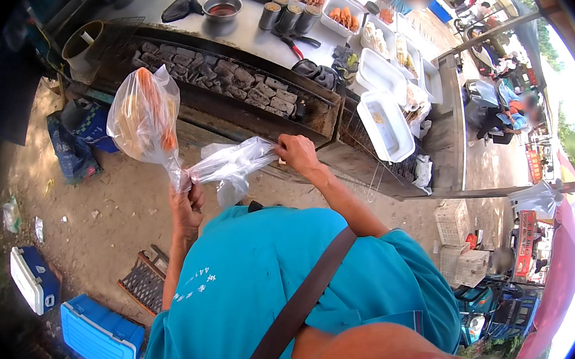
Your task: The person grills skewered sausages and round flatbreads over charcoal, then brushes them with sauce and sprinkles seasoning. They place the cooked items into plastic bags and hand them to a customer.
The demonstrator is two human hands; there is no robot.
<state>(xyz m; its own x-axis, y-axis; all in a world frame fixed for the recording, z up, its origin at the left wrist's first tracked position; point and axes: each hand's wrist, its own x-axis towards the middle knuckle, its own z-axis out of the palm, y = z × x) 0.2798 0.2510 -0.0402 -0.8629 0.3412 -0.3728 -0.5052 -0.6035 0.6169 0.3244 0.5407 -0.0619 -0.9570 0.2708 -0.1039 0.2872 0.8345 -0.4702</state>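
My left hand [186, 205] grips the gathered neck of a clear plastic bag [143, 122], which stands up above the fist. Orange and pale food shows through the film. From that same fist a crumpled clear plastic bag [236, 162] stretches to the right. The fingers of my right hand [297, 152] pinch its far end. Both hands are between my teal shirt and the long charcoal grill [215, 75], where grey blocks of charcoal lie.
Behind the grill, a metal counter [146, 3] holds a steel bowl [223, 9], shaker tins [290, 18], red-handled tongs [297, 48] and white trays [386, 126] of skewers. A blue storage box [103, 337] and a cooler [36, 279] stand on the ground at left. People are beyond the stall.
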